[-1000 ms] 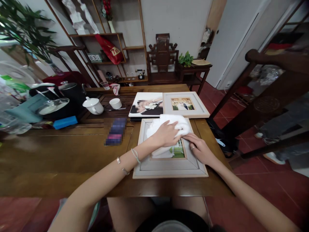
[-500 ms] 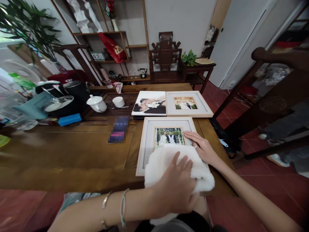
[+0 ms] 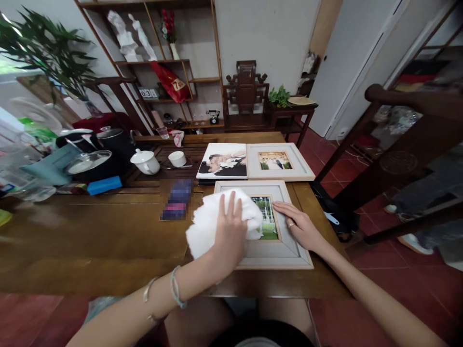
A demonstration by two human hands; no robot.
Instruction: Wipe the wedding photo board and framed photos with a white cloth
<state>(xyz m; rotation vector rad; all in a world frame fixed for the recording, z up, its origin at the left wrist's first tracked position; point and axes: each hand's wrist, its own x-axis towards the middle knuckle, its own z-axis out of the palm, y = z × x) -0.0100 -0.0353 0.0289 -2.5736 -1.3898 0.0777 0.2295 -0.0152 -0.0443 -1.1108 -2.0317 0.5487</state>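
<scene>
My left hand (image 3: 231,233) presses a fluffy white cloth (image 3: 206,221) onto the left part of a framed photo (image 3: 249,258), fingers extended over the cloth. The cloth hides the photo's left side and part of the pale mat; greenery and a white swing frame show at its right. My right hand (image 3: 298,224), wearing a ring, lies with its fingers flat on the frame's right mat, fingertips by the inner edge of the picture. The frame has a light wood border and lies face up near the table's front edge.
Behind it lie another framed photo (image 3: 298,166) and a photo panel (image 3: 220,166). To the left are a dark blurred-out item (image 3: 176,200), a white lidded cup (image 3: 145,163), a small white bowl (image 3: 177,158), a blue block (image 3: 104,185) and a black pot (image 3: 87,166). A dark chair (image 3: 398,159) stands right.
My left hand has slid the cloth left and away from me across the frame, uncovering its lower right part. My right hand stays on the right side.
</scene>
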